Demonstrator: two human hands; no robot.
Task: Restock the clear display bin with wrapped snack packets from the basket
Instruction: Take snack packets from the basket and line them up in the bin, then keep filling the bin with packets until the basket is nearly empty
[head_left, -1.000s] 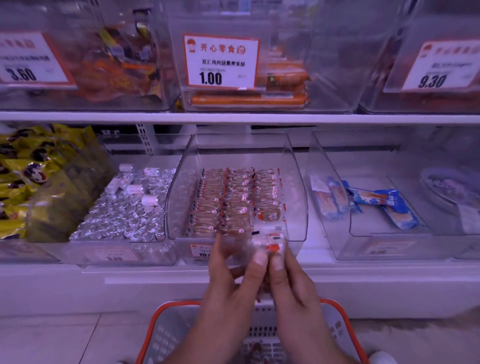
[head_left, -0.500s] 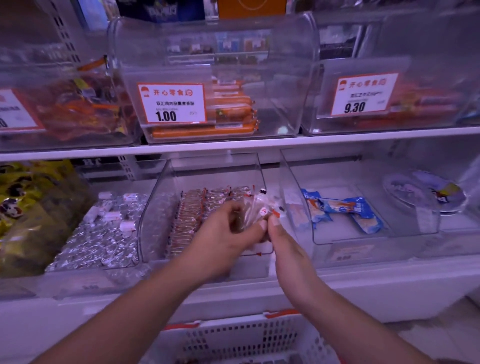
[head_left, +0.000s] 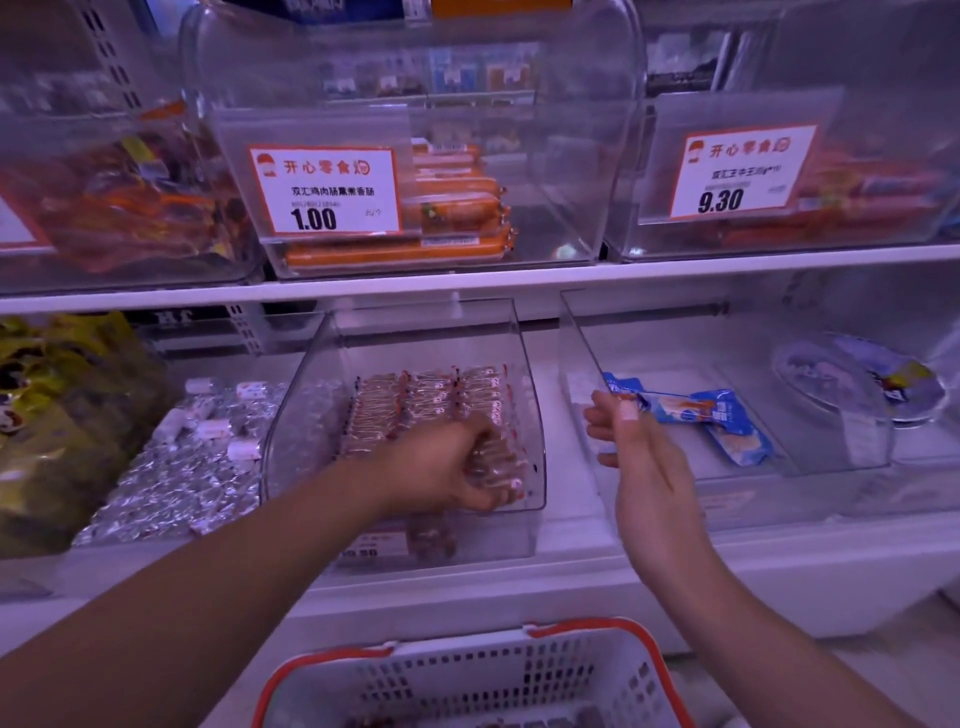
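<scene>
Leftmost, foil-wrapped sweets (head_left: 171, 467) heaped against clear display bin (head_left: 535, 441) wall. Inside bin, left hand (head_left: 447, 467), grip curled round wrapped snack packets (head_left: 493, 462) near low front lip, beside 3 packed rows (head_left: 426, 400). Rightward, right hand (head_left: 644, 462), fingers loose and apart, holding nothing, between 2 bins. Below, basket (head_left: 467, 675) rim at frame edge.

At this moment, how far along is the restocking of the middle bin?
Done: several neat rows of packets already fill the back of the clear bin. In hand: the left hand grips a bunch of packets at the bin's front; the right hand is open beside the bin and holds nothing. Left: the basket below seems to hold a few more packets, so more trips look likely.
</scene>
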